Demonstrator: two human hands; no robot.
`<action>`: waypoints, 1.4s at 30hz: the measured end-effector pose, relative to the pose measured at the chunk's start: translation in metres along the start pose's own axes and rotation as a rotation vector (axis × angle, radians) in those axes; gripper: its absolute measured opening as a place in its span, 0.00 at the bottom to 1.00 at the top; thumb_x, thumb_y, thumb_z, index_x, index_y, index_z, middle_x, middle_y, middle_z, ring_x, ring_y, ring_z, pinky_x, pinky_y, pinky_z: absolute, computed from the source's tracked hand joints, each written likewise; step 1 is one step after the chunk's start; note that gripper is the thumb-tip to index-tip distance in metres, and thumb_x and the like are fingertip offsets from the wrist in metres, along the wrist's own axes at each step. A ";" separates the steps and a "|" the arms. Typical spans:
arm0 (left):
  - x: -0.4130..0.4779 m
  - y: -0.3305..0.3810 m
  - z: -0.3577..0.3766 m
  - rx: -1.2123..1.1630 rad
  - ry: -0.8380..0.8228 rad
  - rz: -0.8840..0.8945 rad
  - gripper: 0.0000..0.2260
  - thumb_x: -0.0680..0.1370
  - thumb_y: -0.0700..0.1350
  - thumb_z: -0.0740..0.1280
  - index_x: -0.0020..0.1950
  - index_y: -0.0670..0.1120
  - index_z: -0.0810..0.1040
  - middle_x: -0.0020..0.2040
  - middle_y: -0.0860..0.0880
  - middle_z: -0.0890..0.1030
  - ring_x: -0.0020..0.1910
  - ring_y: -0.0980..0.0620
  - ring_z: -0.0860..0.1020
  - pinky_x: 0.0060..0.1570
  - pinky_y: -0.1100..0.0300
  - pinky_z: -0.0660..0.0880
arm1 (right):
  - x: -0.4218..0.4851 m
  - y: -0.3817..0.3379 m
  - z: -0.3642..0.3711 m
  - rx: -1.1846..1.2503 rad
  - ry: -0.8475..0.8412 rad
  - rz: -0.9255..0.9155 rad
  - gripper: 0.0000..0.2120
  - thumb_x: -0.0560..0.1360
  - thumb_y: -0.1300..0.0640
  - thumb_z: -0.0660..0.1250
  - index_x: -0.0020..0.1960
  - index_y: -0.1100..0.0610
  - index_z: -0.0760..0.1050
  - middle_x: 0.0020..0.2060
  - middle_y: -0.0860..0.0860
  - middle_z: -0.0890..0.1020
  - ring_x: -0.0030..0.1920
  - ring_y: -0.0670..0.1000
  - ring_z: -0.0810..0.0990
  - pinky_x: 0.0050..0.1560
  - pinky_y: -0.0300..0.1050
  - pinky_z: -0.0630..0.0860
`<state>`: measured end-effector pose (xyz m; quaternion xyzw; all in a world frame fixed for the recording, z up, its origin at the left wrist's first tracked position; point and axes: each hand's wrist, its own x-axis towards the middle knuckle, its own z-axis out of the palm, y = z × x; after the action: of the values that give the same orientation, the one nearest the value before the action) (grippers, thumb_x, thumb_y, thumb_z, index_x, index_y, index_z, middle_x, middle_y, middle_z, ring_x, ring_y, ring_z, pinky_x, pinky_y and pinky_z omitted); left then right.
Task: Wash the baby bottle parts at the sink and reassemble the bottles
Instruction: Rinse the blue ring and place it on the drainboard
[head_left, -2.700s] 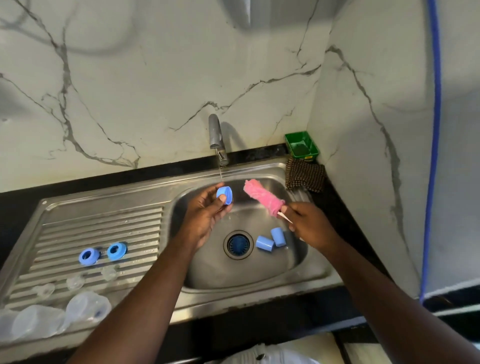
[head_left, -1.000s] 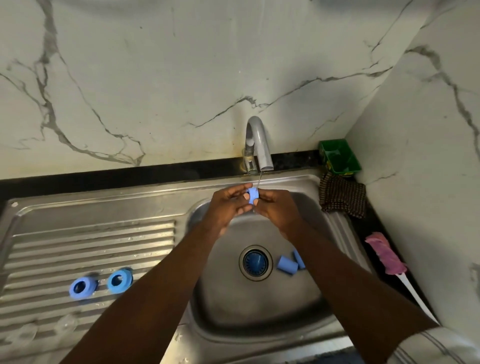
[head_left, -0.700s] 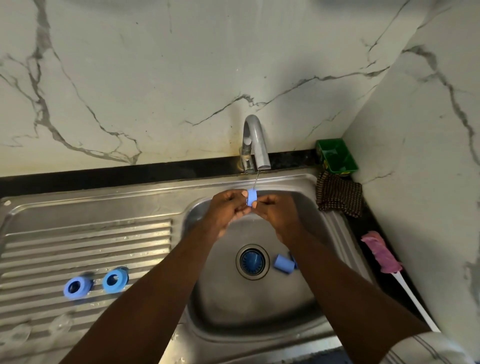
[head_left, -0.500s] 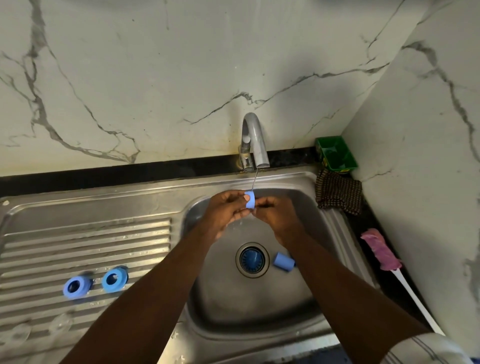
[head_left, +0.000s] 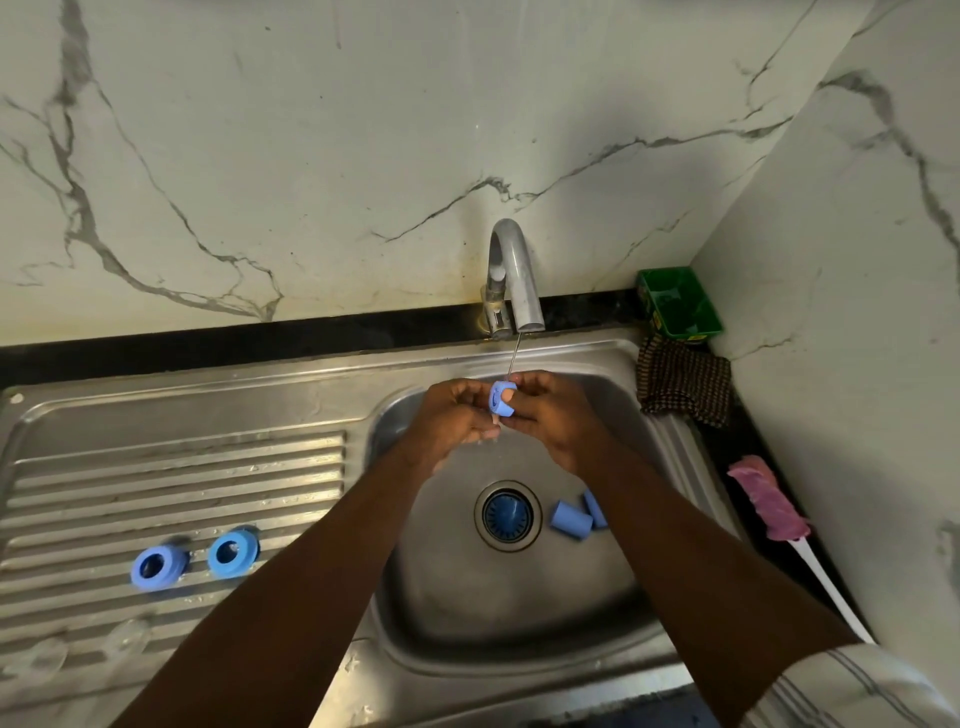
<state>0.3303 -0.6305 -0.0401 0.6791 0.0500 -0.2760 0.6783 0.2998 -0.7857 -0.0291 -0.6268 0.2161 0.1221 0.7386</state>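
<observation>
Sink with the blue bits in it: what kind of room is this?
Probably a home kitchen. There is a steel sink with a ribbed draining board, a tap running onto a blue cap held by the left hand and right hand, and a pink bottle brush on the dark counter.

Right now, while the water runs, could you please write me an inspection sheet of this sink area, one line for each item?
Surface: steel sink, with water drops on the ribbed drainboard at its left.
Job's things: blue cap held under the thin stream of the tap; two blue caps lie in the basin beside the drain; two blue rings sit on the drainboard.
Clutter: pink brush, checked cloth and green tray on the right counter.
Grippers: left hand and right hand both pinch the blue cap.
Cables: nothing seen.
Surroundings: marble wall behind and at the right.
</observation>
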 end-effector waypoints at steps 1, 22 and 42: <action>-0.002 0.000 0.001 -0.033 -0.016 -0.026 0.15 0.74 0.27 0.68 0.57 0.41 0.82 0.52 0.41 0.85 0.51 0.43 0.85 0.49 0.53 0.83 | 0.000 0.000 -0.001 -0.024 0.001 -0.019 0.14 0.77 0.66 0.69 0.63 0.64 0.74 0.56 0.61 0.81 0.55 0.58 0.83 0.53 0.48 0.82; 0.008 0.004 0.004 0.143 0.099 0.170 0.16 0.70 0.35 0.78 0.55 0.47 0.83 0.54 0.45 0.86 0.53 0.45 0.84 0.57 0.46 0.81 | -0.004 -0.006 -0.010 -0.388 0.033 -0.260 0.20 0.69 0.64 0.78 0.59 0.59 0.77 0.53 0.56 0.84 0.54 0.56 0.83 0.58 0.58 0.80; -0.002 0.007 0.001 0.345 0.133 0.210 0.12 0.74 0.48 0.76 0.56 0.46 0.83 0.47 0.48 0.86 0.45 0.50 0.84 0.50 0.57 0.81 | -0.005 -0.007 -0.002 -0.481 0.039 -0.277 0.18 0.70 0.68 0.76 0.57 0.61 0.77 0.47 0.52 0.83 0.48 0.52 0.83 0.51 0.46 0.80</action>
<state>0.3318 -0.6311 -0.0330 0.8032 -0.0244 -0.1629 0.5724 0.2980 -0.7886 -0.0209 -0.8100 0.1071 0.0556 0.5740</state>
